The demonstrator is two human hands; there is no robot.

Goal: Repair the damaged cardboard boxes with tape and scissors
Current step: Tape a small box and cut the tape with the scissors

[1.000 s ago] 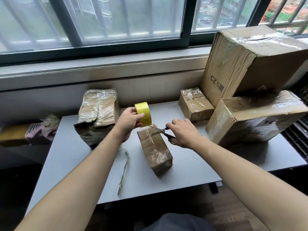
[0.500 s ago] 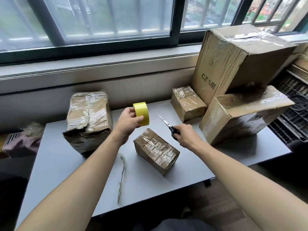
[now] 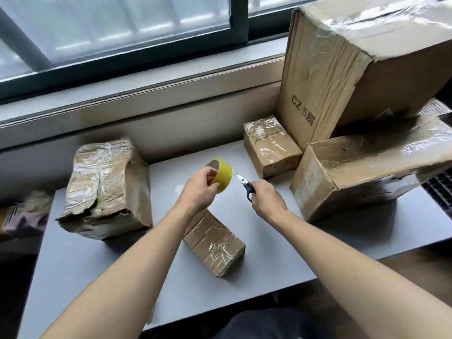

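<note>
Item 1: roll of yellow tape (image 3: 221, 175). Held above the grey bench (image 3: 102, 277) by the left hand (image 3: 198, 189), whose fingers curl round the roll, with fingertips at the cardboard core. Core opening faces up and to the left; the roll's axis is tilted that way.

Item 2: scissors (image 3: 243, 183), black handles. Gripped by the right hand (image 3: 266, 200), fingers closed round the handles. Long axis runs diagonally, blades pointing up and left toward the tape roll; the tips meet or sit just beside the roll's right edge. Whether the blades are parted cannot be told.

Item 3: small taped box (image 3: 215, 243), lying on the bench below both hands, partly hidden by the left forearm. Long axis runs from far left to near right.

Item 4: crumpled box (image 3: 107, 189), left side of the bench, wrapped in clear tape, front lower edge torn.

Item 5: small box (image 3: 270, 145), far side of the bench, against the wall.

Item 6: medium box (image 3: 362, 177), right side of the bench, tape-covered, just beside item 5.

Item 7: large box (image 3: 342, 62), printed "CZ 5", resting tilted on item 6, below the window (image 3: 122, 33).
</note>
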